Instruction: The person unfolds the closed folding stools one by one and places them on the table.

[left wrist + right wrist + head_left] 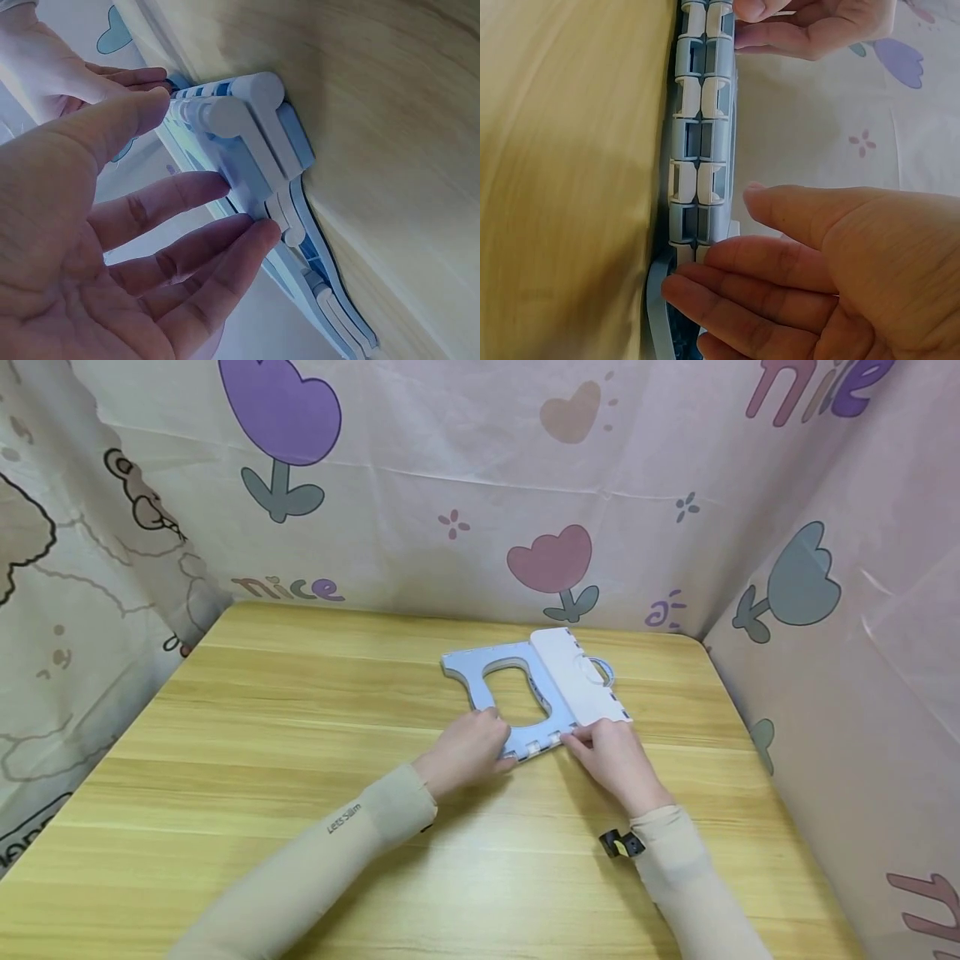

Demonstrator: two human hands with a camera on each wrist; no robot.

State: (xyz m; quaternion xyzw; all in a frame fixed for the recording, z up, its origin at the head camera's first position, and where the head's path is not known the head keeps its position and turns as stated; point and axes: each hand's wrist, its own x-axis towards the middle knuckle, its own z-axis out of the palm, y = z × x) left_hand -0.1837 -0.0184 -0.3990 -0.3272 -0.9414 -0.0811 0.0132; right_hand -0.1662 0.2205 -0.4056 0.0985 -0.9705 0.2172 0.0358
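A folded step stool (551,708) in pale blue and white lies near the far right of the table, with a large opening in its blue leg frame. My left hand (468,747) grips the near left corner of that frame. In the left wrist view its fingertips (259,225) meet the frame's side, while the thumb is by the hinge end. My right hand (617,762) is at the near edge, by the white panel. Its fingers (735,307), nearly straight, touch the row of blue and white hinge knuckles (697,139); the thumb stands apart from them.
The wood-grain table (315,727) is enclosed by a printed curtain (420,485) behind and on both sides. A small curved handle (603,672) sticks out from the stool's right edge. A black wrist device (621,843) sits at the right sleeve.
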